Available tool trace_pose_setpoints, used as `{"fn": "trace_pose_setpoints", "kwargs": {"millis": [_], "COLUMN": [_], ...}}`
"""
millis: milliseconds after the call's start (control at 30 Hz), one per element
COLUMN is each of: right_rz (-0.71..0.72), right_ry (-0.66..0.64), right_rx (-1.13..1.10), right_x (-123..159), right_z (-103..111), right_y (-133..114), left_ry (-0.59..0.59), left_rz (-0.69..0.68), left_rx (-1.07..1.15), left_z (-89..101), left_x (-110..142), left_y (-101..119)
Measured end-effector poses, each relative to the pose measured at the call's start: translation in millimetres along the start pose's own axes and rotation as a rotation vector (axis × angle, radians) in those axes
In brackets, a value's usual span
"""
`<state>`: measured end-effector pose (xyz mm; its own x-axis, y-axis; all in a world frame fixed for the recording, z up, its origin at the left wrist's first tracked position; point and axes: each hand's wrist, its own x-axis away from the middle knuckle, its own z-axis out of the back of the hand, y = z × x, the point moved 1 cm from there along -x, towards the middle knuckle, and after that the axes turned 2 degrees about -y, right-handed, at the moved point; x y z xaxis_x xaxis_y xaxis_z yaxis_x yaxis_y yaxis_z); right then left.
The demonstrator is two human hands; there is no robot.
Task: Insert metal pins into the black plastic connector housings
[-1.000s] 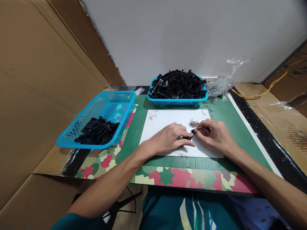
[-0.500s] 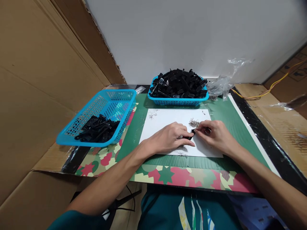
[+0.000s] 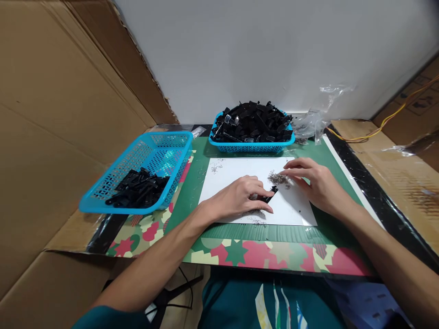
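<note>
My left hand (image 3: 245,195) rests on the white sheet (image 3: 236,169), its fingers closed round a small black plastic part (image 3: 269,197). One end of that part sticks out past the fingertips, toward the right. My right hand (image 3: 317,182) is at the right side of a small pile of thin wire-like metal pieces (image 3: 275,177). Its fingers are stretched out and apart, with the fingertips at the pile's edge. No held piece can be made out there. More of these fine pieces lie loose at the sheet's upper left and beneath my left hand.
A blue basket (image 3: 252,147) heaped with black plastic parts (image 3: 254,121) stands at the back. Another blue basket (image 3: 118,210) at the left holds fewer black parts (image 3: 139,188). Clear plastic bags (image 3: 310,123) and a yellow cable (image 3: 377,132) lie right. Cardboard (image 3: 51,114) walls the left.
My right hand has left the black part's end and moved up and right to the metal pile, its fingers spreading. My left hand keeps hold of the black part nearly in place.
</note>
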<state>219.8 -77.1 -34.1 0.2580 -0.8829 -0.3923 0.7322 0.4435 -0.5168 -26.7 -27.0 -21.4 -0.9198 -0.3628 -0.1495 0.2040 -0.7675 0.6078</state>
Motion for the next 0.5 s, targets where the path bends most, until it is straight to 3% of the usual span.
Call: {"fn": "trace_pose_setpoints", "kwargs": {"millis": [67,200,333,500], "right_rz": [-0.020,-0.222,-0.338,-0.336], "right_ry": [0.066,0.152,0.073,0.043], "right_rx": [-0.055,-0.347,-0.504,-0.494], "right_x": [1,1,0,0], "right_z": [0,-3,-12,-19], "right_y": [-1,-11,-17,-14], "left_ry": [-0.002,-0.001,-0.015,-0.015], "left_rz": [0.000,-0.007,-0.015,-0.022], "left_rx": [-0.006,-0.027,-0.041,-0.023], "left_z": [0.2,0.0,-1.2,-2.1], "left_x": [0,1,1,1], "left_y": [-1,-1,-1,-1]}}
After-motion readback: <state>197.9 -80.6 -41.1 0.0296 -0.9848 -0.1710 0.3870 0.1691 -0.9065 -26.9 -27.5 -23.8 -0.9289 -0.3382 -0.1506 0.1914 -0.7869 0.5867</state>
